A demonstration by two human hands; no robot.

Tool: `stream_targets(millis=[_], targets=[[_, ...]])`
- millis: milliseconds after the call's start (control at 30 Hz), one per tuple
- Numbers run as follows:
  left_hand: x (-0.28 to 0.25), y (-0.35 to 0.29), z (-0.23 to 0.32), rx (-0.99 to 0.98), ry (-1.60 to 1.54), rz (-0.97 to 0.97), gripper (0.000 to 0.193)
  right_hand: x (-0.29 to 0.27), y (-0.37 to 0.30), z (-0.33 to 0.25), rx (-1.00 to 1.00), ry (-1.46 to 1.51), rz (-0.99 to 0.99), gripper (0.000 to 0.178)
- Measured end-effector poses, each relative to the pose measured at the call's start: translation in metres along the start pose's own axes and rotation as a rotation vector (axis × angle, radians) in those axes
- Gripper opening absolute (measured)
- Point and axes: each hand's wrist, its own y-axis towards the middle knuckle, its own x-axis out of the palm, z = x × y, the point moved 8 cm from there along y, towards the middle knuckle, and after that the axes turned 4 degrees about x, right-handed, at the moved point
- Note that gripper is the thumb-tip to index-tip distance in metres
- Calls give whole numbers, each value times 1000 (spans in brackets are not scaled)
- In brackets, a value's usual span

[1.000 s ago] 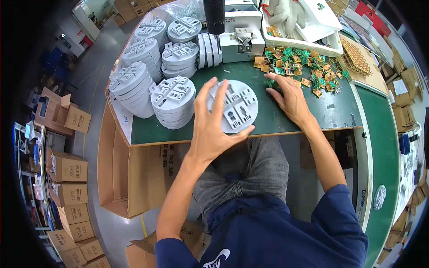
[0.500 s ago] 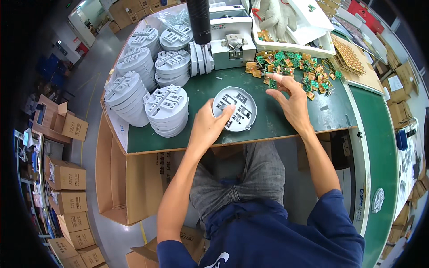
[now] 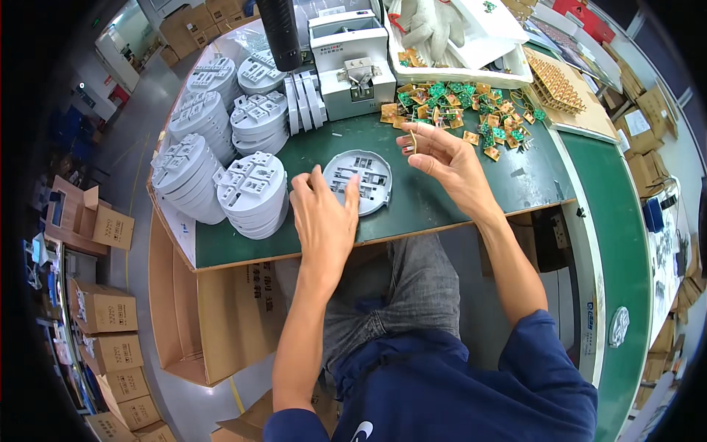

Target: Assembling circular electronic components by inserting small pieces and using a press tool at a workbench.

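Observation:
A round light-grey plastic base (image 3: 377, 193) lies on the green table in front of me, its hollow side with slots and ribs facing up. My left hand (image 3: 324, 221) straddles its left rim, thumb over the inside and fingers outside, holding it. To the right of the base and above the table, my right hand (image 3: 449, 166) pinches a small circuit board (image 3: 411, 140), seen nearly edge-on between thumb and fingers. Just beyond that hand spreads a loose pile of small green and tan circuit boards (image 3: 442, 96).
Stacks of round grey bases (image 3: 254, 195) crowd the table's left side. Behind stand a grey machine (image 3: 352, 66) and a dark cylinder (image 3: 280, 33) hanging over the table. A white foam tray (image 3: 508, 74) holds gloves. A board with rows of small parts (image 3: 563, 88) lies at right.
The base has turned, and my left hand has shifted its grip to the left rim. My right hand has drawn back from the pile with a small circuit board. The view has shifted slightly.

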Motion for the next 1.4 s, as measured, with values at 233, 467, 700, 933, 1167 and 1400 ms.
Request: stream_targets(millis=[233, 467, 700, 933, 1167, 1400], targets=[[-47, 1, 34, 170, -262, 192, 42, 20, -5, -14, -55, 1, -47, 44], [-43, 11, 33, 150, -721, 79, 21, 42, -14, -20, -56, 9, -114, 37], [-43, 8, 28, 136, -721, 52, 17, 45, -16, -14, 0, 56, -167, 37], [-32, 8, 18, 136, -694, -86, 34, 39, -12, 0, 52, 196, -178, 36], [-5, 8, -7, 246, -394, -179, 84, 23, 4, 1, 76, -279, -89, 37], [18, -2, -6, 45, -399, -256, 91, 52, 30, -27, -273, -842, -48, 34]])
